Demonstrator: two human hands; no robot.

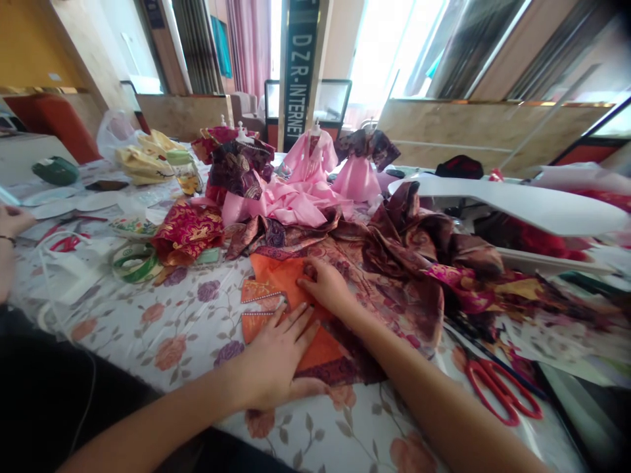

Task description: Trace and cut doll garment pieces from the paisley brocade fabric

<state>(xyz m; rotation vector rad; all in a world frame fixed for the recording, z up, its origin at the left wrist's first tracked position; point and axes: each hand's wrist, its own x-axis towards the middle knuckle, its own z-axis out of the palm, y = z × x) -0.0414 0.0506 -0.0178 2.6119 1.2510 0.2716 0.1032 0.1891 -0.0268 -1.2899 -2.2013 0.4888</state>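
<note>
An orange piece of fabric (276,268) with bead-edged parts at its left lies on brown patterned cloth (394,289) on the floral tablecloth. My left hand (280,358) rests flat on the orange fabric's lower part, fingers spread and pointing up and to the right. Near the fabric's upper right, my right hand (325,286) touches it with curled fingers; thumb and index finger sit close together, and whether they pinch an edge is too small to tell.
Red-handled scissors (503,391) lie at right. Green tape (135,263) and magenta brocade (190,230) are at left. Small dress forms with pink garments (310,157) stand behind. Another person's hand (14,220) shows at the left edge.
</note>
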